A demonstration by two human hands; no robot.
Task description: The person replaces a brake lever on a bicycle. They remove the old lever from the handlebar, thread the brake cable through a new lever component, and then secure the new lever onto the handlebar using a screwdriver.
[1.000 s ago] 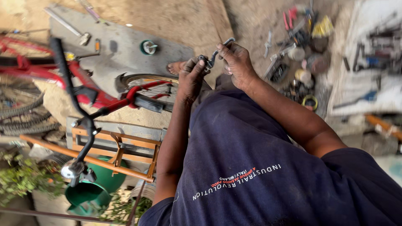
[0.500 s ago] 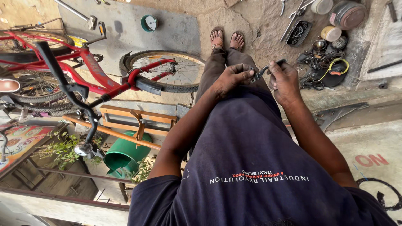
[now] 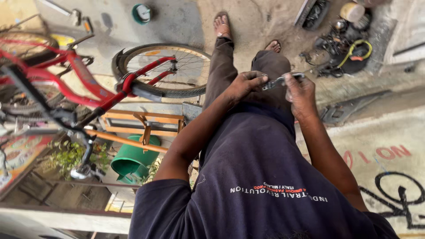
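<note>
Over the lap of the dark trousers (image 3: pixel 230 75), both arms reach forward, elbows bent, wrists turned inward. Left of the knees leans the red bicycle (image 3: pixel 88 84), front wheel (image 3: pixel 170 71) just beside the leg. Left hand (image 3: pixel 244 84) and right hand (image 3: pixel 301 93) are each clamped on a small metal tool (image 3: pixel 280 80), held in mid-air; a slipping grip could drop it onto the gritty floor (image 3: pixel 248 26).

Both arms extended toward upper centre of frame; left hand (image 3: pixel 245 84) curled closed, right hand (image 3: pixel 299 90) pinching, apparently fingertips nearly meeting.
</note>
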